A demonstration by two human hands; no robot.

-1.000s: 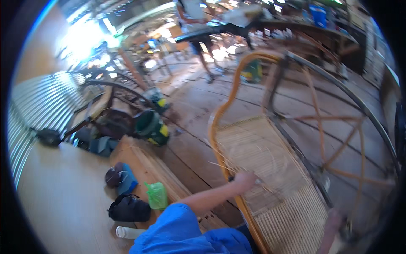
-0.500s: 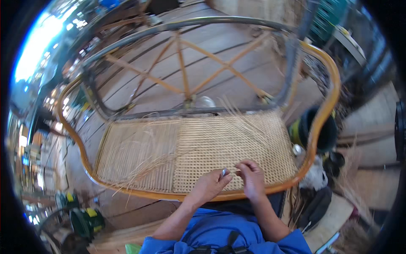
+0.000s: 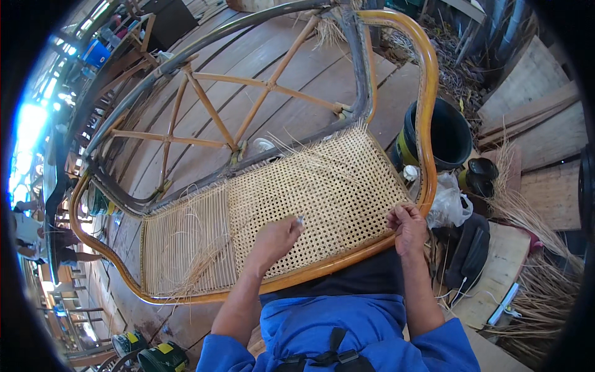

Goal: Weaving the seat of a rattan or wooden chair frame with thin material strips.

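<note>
A rattan bench frame (image 3: 427, 124) stands before me, its seat filled with woven cane (image 3: 322, 192) on the right and parallel strands (image 3: 167, 239) on the left. Over the middle of the weave, my left hand (image 3: 276, 242) is closed on a small shiny metal tool (image 3: 300, 220); its kind is hard to tell. My right hand (image 3: 409, 229) is in a pinch at the right front corner of the seat, beside the curved rail. Whatever its fingertips hold is too fine to make out. Loose cane strands (image 3: 201, 263) lie across the left part of the seat.
A dark bucket (image 3: 443, 139) stands just right of the bench, with black cups (image 3: 480, 173) and a clear plastic bag (image 3: 449, 204) near it. Bundles of cane strands (image 3: 545, 310) lie at the lower right. Green containers (image 3: 162, 356) stand at the lower left.
My right hand has moved right, from the middle front of the weave to the seat's corner. My left hand has shifted left, away from it. The view has turned, so the bench appears tilted.
</note>
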